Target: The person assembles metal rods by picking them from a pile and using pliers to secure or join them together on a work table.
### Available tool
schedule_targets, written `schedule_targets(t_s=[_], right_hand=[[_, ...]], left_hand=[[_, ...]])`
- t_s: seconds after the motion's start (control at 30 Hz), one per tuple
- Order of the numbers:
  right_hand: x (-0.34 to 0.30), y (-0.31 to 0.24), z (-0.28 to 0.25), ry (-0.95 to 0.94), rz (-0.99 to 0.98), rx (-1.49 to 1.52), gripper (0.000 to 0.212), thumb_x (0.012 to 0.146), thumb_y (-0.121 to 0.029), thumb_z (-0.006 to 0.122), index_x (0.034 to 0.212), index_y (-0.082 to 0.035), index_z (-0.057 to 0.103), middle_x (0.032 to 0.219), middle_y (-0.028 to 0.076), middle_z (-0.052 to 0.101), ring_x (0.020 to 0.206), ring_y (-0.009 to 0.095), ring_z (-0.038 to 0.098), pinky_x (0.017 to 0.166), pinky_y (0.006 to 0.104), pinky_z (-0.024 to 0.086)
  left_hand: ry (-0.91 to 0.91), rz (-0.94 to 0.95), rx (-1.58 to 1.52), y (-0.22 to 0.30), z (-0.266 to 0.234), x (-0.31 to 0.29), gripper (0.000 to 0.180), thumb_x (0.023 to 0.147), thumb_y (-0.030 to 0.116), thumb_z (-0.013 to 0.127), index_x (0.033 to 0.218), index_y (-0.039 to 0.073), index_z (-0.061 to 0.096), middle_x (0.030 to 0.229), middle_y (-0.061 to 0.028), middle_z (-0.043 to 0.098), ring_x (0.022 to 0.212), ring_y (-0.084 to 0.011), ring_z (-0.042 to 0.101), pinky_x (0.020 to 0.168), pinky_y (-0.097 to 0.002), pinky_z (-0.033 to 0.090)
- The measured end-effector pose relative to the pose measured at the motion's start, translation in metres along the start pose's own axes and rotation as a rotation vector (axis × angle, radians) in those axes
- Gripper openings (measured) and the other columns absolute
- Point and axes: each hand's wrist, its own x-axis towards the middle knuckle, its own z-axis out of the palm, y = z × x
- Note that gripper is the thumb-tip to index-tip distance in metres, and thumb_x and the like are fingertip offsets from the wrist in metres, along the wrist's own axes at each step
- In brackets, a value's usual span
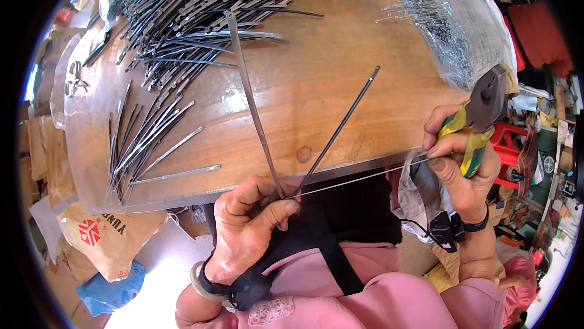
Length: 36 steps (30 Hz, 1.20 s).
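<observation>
Close to the table's near edge, my left hand (252,222) is closed on the lower ends of two slim metal strips. One, a flat greyish metal strip (250,94), stands up and leans left; the other, a narrow dark metal strip (344,121), slants up to the right, so they spread in a V. A thin straight wire (359,180) stretches from the left fingers across to my right hand (465,174). Thumb and forefinger there pinch its end, while the same hand grips pliers (485,107) with yellow-green handles, jaws pointing up. The strips' joint is partly hidden by my fingers.
A big heap of dark metal strips (207,18) covers the far left of the wooden table (365,122). Nearer lies a smaller fan of strips (149,140). Clear plastic with thin wires (453,31) rests at the far right. Beyond the table's right side is a red stool (505,152).
</observation>
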Motion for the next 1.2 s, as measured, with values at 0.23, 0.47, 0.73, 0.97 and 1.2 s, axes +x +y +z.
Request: schedule_targets(t_s=[0.23, 0.47, 0.73, 0.97, 1.2], right_hand=[[0.003, -0.003, 0.050, -0.166, -0.056, -0.150, 0.015, 0.072, 0.003, 0.072, 0.086, -0.001, 0.067, 0.096, 0.014, 0.064, 0.078, 0.026, 0.065, 0.067, 0.0322, 0.050], [-0.004, 0.005, 0.053, -0.090, 0.319, 0.251, 0.016, 0.076, -0.006, 0.079, 0.087, -0.002, 0.068, 0.097, 0.012, 0.064, 0.086, 0.021, 0.065, 0.074, 0.0297, 0.048], [-0.004, -0.007, 0.041, -0.210, -0.029, -0.342, 0.021, 0.072, -0.005, 0.078, 0.089, 0.003, 0.067, 0.100, 0.014, 0.061, 0.084, 0.028, 0.063, 0.072, 0.0329, 0.049], [0.017, -0.001, 0.027, -0.360, -0.338, -0.603, 0.030, 0.053, -0.006, 0.067, 0.082, 0.001, 0.062, 0.103, 0.013, 0.059, 0.088, 0.029, 0.057, 0.086, 0.0458, 0.040], [0.012, 0.002, 0.030, -0.381, -0.339, -0.560, 0.032, 0.051, -0.007, 0.064, 0.082, 0.000, 0.062, 0.103, 0.013, 0.059, 0.087, 0.029, 0.057, 0.085, 0.0464, 0.038]], left_hand=[[-0.140, 0.067, 0.203, 0.002, 0.002, 0.001, 0.014, 0.087, -0.005, 0.066, 0.100, -0.003, 0.063, 0.075, -0.0034, 0.065, 0.064, -0.0051, 0.054, 0.058, -0.0213, 0.046], [-0.181, -0.125, 0.046, 0.000, -0.002, -0.001, 0.013, 0.090, -0.002, 0.063, 0.102, -0.001, 0.062, 0.074, -0.0008, 0.064, 0.062, -0.0042, 0.049, 0.056, -0.0197, 0.041], [-0.232, -0.287, 0.009, 0.007, 0.008, 0.005, 0.006, 0.091, -0.003, 0.061, 0.097, -0.002, 0.060, 0.072, -0.0017, 0.060, 0.057, -0.0052, 0.049, 0.052, -0.0201, 0.040], [-0.269, -0.315, -0.013, 0.010, 0.013, 0.002, 0.003, 0.091, -0.004, 0.060, 0.090, -0.004, 0.057, 0.072, -0.0041, 0.059, 0.053, -0.0062, 0.050, 0.048, -0.0212, 0.041], [-0.378, -0.274, -0.035, 0.023, -0.003, 0.007, 0.023, 0.089, -0.006, 0.061, 0.113, -0.006, 0.062, 0.087, -0.0077, 0.065, 0.080, -0.0117, 0.063, 0.072, -0.0251, 0.052]])
